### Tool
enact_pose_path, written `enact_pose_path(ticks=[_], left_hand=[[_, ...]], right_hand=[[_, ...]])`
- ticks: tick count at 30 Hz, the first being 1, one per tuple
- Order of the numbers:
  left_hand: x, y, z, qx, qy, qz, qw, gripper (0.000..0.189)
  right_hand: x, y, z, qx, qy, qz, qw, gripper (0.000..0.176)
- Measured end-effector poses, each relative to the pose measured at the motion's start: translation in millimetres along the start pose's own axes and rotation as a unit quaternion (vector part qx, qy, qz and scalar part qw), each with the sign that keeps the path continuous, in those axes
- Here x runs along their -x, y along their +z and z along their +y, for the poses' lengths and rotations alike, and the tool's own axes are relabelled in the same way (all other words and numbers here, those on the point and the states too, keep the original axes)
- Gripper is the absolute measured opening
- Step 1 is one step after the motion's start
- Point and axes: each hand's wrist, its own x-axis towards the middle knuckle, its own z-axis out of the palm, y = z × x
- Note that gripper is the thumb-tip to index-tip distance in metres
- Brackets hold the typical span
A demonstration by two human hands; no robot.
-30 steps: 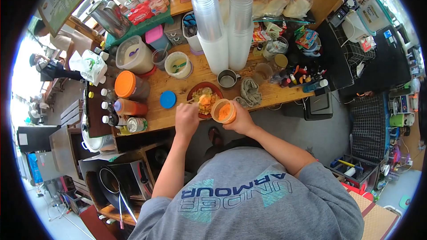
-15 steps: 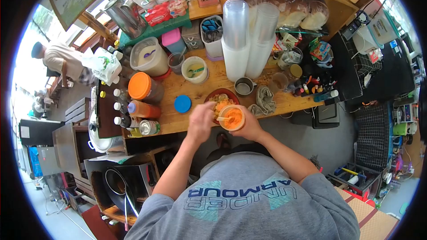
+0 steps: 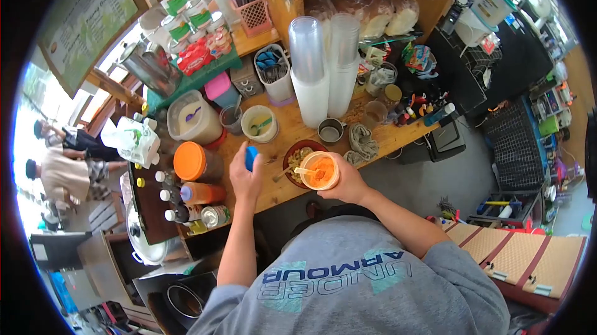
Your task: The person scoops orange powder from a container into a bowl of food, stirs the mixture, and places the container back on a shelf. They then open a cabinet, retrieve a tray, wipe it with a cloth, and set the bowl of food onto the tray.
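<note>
My right hand (image 3: 348,181) is wrapped round a white tub (image 3: 336,173) of bright orange, crumbly or paste-like food (image 3: 321,171). A pale spoon (image 3: 304,171) rests in the tub, its handle over the rim. My left hand (image 3: 244,176) holds a blue round lid (image 3: 251,158) between thumb and fingers, tilted nearly edge-on and partly hidden. Behind the tub, a reddish-brown bowl (image 3: 290,154) of chopped yellowish food stands on the wooden counter (image 3: 272,193), partly covered by the tub. A utensil handle (image 3: 281,175) sticks out at its left.
Beyond the bowl stand a metal cup (image 3: 330,130), a crumpled cloth (image 3: 362,142) and tall stacks of plastic cups (image 3: 309,80). Left are a white bucket (image 3: 260,124), an orange-lidded jar (image 3: 191,161) and several bottles (image 3: 177,212). People (image 3: 65,173) are at far left.
My left hand has moved left, away from the tub, and taken hold of the blue lid, which lay on the counter before. The tub stays in my right hand. The view has turned slightly.
</note>
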Motion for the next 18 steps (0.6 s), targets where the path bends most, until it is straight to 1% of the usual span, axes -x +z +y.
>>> enact_pose_path(ticks=[1, 2, 3, 4, 5, 6, 7, 9, 10, 11, 12, 13, 14, 15, 16, 18], left_hand=[[4.3, -14.9, 46.9, 0.092, 0.052, -0.017, 0.994, 0.058], [7.2, -27.2, 84.0, 0.054, 0.156, -0.069, 0.984, 0.059], [8.9, -35.7, 115.6, 0.013, 0.258, -0.115, 0.959, 0.06], [12.0, -38.3, 139.1, -0.028, 0.303, -0.148, 0.941, 0.061], [13.6, -34.7, 148.2, -0.033, 0.319, -0.163, 0.933, 0.061], [12.8, -32.9, 156.1, -0.035, 0.34, -0.178, 0.923, 0.06], [9.6, -36.6, 163.7, -0.031, 0.359, -0.166, 0.918, 0.06], [8.4, -44.5, 178.4, -0.047, 0.337, -0.168, 0.925, 0.059], [9.6, -41.8, 184.1, -0.066, 0.338, -0.153, 0.926, 0.057], [11.2, -40.9, 195.6, -0.083, 0.315, -0.145, 0.934, 0.057], [15.3, -40.5, 208.5, -0.101, 0.287, -0.14, 0.942, 0.057], [18.7, -36.6, 219.4, -0.1, 0.297, -0.135, 0.94, 0.057], [22.3, -31.2, 230.5, -0.124, 0.245, -0.116, 0.954, 0.057], [23.3, -28.4, 240.7, -0.148, 0.19, -0.098, 0.966, 0.057], [21.2, -28.4, 250.3, -0.148, 0.197, -0.095, 0.964, 0.057], [14.1, -29.4, 270.7, -0.161, 0.253, -0.131, 0.945, 0.06]], right_hand=[[2.5, 3.3, -2.3, 0.02, 0.002, -0.003, 1.0, 0.09], [3.6, 6.6, -10.0, 0.02, -0.001, -0.004, 1.0, 0.09], [0.2, 9.0, -22.5, 0.027, -0.002, -0.005, 1.0, 0.088], [-5.9, 11.9, -32.5, 0.035, -0.006, -0.005, 0.999, 0.086], [-9.8, 18.7, -38.2, 0.034, -0.059, 0.033, 0.997, 0.079], [-12.0, 19.4, -56.1, -0.009, -0.082, 0.03, 0.996, 0.071], [-13.6, 19.8, -65.8, -0.01, -0.096, 0.054, 0.994, 0.066], [-12.2, 16.7, -73.7, -0.005, -0.122, 0.099, 0.988, 0.058], [-11.5, 16.2, -72.8, -0.004, -0.132, 0.115, 0.985, 0.055], [-8.9, 16.6, -77.7, -0.037, -0.124, 0.134, 0.982, 0.054], [-6.6, 13.7, -84.3, -0.03, -0.134, 0.142, 0.98, 0.054], [-4.4, 11.4, -91.4, 0.027, -0.135, 0.188, 0.973, 0.054], [-1.8, 10.1, -94.3, 0.082, -0.133, 0.234, 0.96, 0.054], [-5.7, 8.1, -89.8, 0.086, -0.156, 0.26, 0.949, 0.059], [-6.6, 2.5, -85.0, 0.086, -0.161, 0.266, 0.947, 0.059], [-2.0, -14.9, -82.5, 0.052, -0.121, 0.248, 0.96, 0.061]])
